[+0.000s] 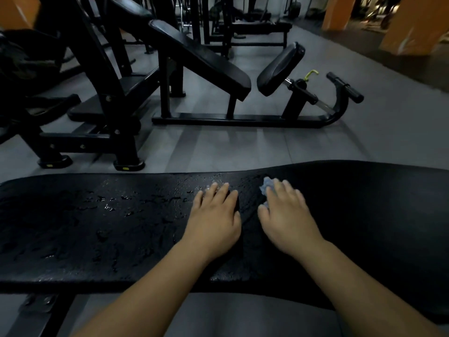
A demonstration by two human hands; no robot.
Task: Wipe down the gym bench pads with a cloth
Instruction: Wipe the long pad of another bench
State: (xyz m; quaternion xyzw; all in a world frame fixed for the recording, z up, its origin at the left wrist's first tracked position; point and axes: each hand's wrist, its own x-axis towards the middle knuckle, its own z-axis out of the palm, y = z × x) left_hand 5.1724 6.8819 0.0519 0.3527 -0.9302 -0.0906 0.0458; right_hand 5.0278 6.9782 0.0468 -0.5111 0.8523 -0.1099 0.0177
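A long black bench pad runs across the lower part of the view, its left and middle surface covered in water droplets. My left hand lies flat on the pad near its middle, fingers straight. Just to the right, my right hand presses a pale blue cloth against the pad; the cloth shows only at the fingertips and beside the thumb, the rest hidden under the palm.
Beyond the pad is grey floor, then an inclined black bench with a seat pad and a foot roller. A black machine frame stands at the left. Orange pillars rise at the far right.
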